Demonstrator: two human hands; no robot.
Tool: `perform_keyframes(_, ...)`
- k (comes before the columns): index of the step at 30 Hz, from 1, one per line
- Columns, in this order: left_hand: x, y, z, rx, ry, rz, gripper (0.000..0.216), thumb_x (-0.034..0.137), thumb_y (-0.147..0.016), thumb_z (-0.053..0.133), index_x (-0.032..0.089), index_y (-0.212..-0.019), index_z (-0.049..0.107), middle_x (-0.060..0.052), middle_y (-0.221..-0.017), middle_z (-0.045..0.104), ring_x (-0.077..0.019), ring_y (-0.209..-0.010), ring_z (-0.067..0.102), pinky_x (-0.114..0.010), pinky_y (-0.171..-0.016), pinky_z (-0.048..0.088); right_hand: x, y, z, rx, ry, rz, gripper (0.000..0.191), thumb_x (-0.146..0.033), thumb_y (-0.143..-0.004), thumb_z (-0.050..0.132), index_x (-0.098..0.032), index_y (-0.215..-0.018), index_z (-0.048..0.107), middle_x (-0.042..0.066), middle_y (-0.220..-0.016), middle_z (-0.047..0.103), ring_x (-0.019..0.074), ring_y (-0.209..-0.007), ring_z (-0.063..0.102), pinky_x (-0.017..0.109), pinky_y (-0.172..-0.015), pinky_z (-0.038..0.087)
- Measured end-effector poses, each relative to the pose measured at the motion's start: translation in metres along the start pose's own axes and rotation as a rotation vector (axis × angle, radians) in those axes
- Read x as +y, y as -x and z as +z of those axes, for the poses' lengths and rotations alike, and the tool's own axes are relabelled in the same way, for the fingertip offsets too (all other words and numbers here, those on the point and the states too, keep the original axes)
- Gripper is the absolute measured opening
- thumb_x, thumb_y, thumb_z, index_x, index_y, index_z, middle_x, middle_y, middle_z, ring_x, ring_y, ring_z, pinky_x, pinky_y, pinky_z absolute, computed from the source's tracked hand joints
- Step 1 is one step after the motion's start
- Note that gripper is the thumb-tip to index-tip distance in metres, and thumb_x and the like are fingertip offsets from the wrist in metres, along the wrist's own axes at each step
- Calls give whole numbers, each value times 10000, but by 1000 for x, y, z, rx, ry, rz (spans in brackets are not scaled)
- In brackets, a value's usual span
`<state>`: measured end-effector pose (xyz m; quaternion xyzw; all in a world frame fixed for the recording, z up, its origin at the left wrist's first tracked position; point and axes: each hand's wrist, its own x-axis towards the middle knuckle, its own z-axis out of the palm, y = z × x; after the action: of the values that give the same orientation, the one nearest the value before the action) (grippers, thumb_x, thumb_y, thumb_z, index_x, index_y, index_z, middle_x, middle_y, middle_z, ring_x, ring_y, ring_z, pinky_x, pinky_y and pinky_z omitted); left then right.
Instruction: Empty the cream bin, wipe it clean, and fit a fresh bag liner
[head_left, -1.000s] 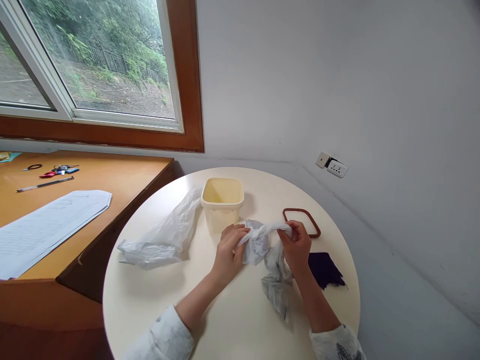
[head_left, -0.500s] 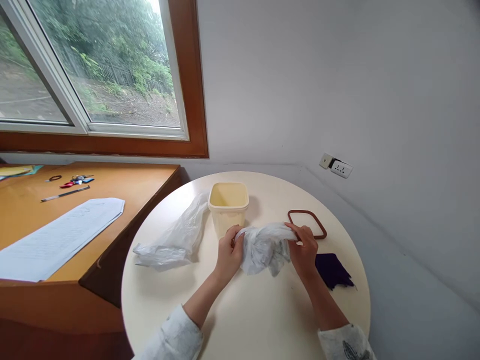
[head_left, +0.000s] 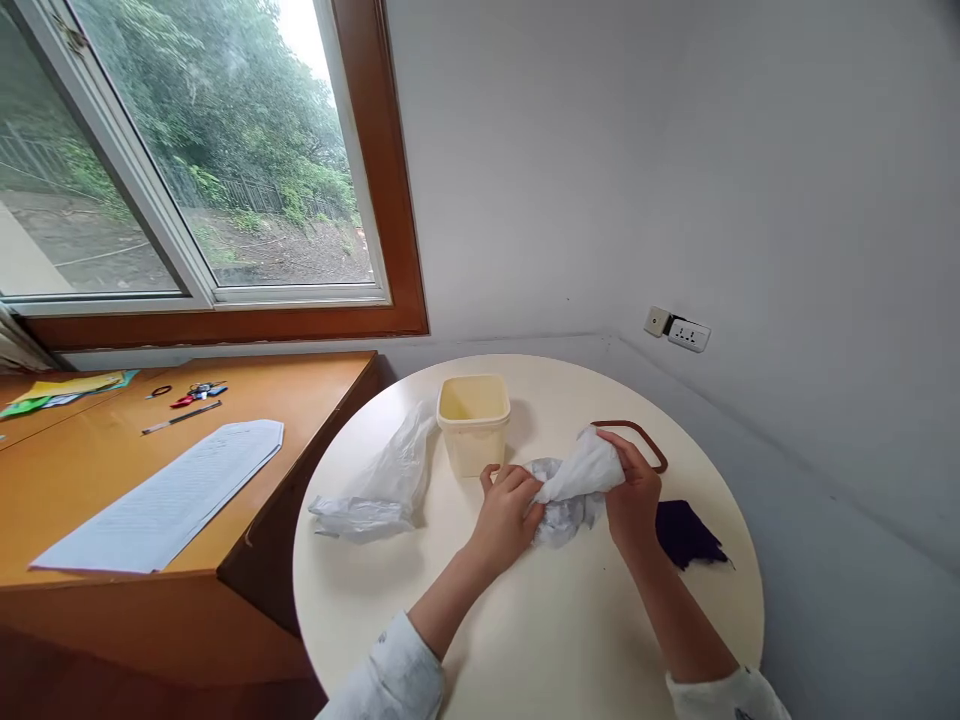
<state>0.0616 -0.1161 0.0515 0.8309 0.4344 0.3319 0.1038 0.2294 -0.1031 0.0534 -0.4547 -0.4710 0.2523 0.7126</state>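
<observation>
On a round cream table (head_left: 525, 630), my left hand (head_left: 504, 510) and my right hand (head_left: 634, 495) both grip a crumpled grey-white plastic bag (head_left: 574, 490) between them. The bag is bunched into a compact wad, with its upper part pulled toward my right hand. A cream square plastic container (head_left: 474, 422) stands open just behind my left hand. A brown rectangular ring (head_left: 651, 445) lies behind my right hand, partly hidden by it. A dark purple cloth (head_left: 686, 535) lies to the right of my right wrist.
A second loose plastic bag (head_left: 379, 485) lies left of the container. A wooden desk (head_left: 97, 480) at left carries a paper sheet (head_left: 172, 495), a pen (head_left: 180, 417) and small items. A window (head_left: 187, 150) and a wall socket (head_left: 679, 330) are behind.
The bag's hanging tail has been gathered up; it went from a long twisted strip to a tight wad between my hands. The view shifted left and up.
</observation>
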Motion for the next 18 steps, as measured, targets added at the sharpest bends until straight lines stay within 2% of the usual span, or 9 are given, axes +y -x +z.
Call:
perform_keyframes(3,10,-11,-15,48,8,9,161,117,-782,470,196,-809,607,-46,-816,610,-200,-836,540,-398,-838,351,-25,-12,0,20,-29,-50,400,-128,-627,472,-182,-995,620,88,-1056,654,236,-1026,581,382,-841,466)
perform_keyframes(6,21,-30,-40,131,97,-1,175,120,-780,459,193,-828,611,-46,-804,600,-185,-779,545,-311,-708,413,-51,-31,3,18,-137,-46,367,-150,-654,556,-202,-1014,606,73,-1079,639,220,-1031,578,357,-820,475)
perform_keyframes(10,35,-60,-92,191,155,66,166,108,-767,478,187,-818,615,-20,-788,612,-152,-741,567,-252,-669,431,-87,-54,15,1,-265,-67,297,-192,-666,638,-213,-961,617,46,-1015,651,182,-961,602,301,-769,488)
perform_keyframes(12,39,-76,-121,296,93,104,170,98,-756,486,188,-812,618,-6,-781,619,-148,-745,567,-248,-682,427,-103,-62,23,-10,-296,-108,244,-212,-679,639,-216,-922,614,27,-953,658,157,-899,612,268,-720,492)
perform_keyframes(15,36,-97,-157,418,-60,201,169,102,-748,503,179,-832,627,-2,-766,604,-140,-726,554,-238,-671,410,-116,-74,39,-17,-293,-199,200,-209,-684,627,-225,-880,591,-12,-853,653,113,-786,607,221,-649,477)
perform_keyframes(18,18,-114,-171,485,-190,240,181,122,-771,483,172,-876,622,-23,-821,600,-148,-750,546,-241,-686,403,-112,-87,59,-55,-268,-235,196,-196,-680,598,-225,-872,567,-34,-790,637,93,-710,586,208,-615,458)
